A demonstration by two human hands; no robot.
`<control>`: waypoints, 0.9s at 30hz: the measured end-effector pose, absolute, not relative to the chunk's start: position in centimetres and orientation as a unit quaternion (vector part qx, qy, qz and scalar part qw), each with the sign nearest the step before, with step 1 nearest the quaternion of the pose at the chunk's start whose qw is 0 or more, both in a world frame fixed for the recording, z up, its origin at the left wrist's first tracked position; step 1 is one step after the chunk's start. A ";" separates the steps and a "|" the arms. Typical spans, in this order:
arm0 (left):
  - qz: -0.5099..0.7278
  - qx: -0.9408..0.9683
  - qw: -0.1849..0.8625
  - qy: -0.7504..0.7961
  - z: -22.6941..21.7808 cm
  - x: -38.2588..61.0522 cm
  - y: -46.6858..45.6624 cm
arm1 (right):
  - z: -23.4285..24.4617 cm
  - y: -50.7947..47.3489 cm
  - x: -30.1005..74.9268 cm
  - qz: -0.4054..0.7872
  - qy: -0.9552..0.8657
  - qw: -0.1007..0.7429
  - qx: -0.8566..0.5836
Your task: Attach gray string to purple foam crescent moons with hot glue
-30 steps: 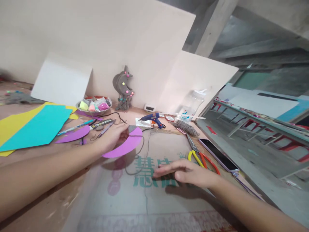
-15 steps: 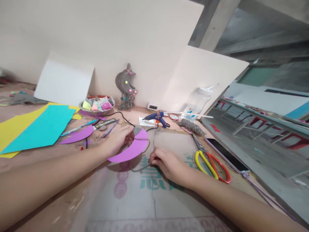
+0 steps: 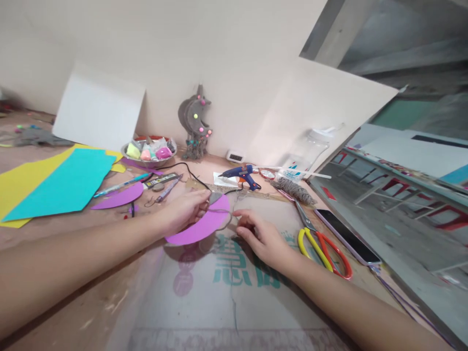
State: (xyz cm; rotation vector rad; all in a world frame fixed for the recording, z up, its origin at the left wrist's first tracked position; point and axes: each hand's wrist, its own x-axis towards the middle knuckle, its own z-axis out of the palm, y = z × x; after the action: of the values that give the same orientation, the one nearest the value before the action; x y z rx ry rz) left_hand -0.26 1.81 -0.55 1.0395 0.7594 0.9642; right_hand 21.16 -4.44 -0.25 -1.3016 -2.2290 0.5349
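My left hand [image 3: 186, 212] is closed on a purple paper crescent [image 3: 204, 225], gripping it near its upper tip. Grey yarn [image 3: 218, 211] is wound round that tip, and a loose strand crosses the paper and loops off its right edge. Just right of this loop is my right hand [image 3: 259, 239], index finger stretched toward the strand and thumb apart from it. I see nothing held between those fingers. Below both hands lies a printed plastic-like sheet [image 3: 190, 312].
Scissors [image 3: 325, 248], a phone [image 3: 347, 236] and a yarn bundle [image 3: 296, 190] lie to the right. Behind are a glue gun [image 3: 241, 174], a clear bottle [image 3: 307, 153] and a bowl [image 3: 126, 148] of clay packets. Blue card [image 3: 62, 185] lies left; a grey moon ornament [image 3: 193, 122] stands against the wall.
My right hand has let go of the yarn, its fingers opening and rising toward the strand by the crescent. My left hand still holds the crescent. The view has shifted slightly.
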 end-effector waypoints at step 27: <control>0.232 0.913 0.163 0.293 -0.4 -0.8 -1.9 | -0.4 -4.1 21.1 0.139 -0.807 0.319 -0.477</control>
State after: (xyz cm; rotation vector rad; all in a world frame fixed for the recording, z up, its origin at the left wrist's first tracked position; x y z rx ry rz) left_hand -0.80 -1.88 -0.42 2.6054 0.8350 0.6616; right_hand 21.15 -4.09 -0.44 -1.2547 -2.1228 0.3652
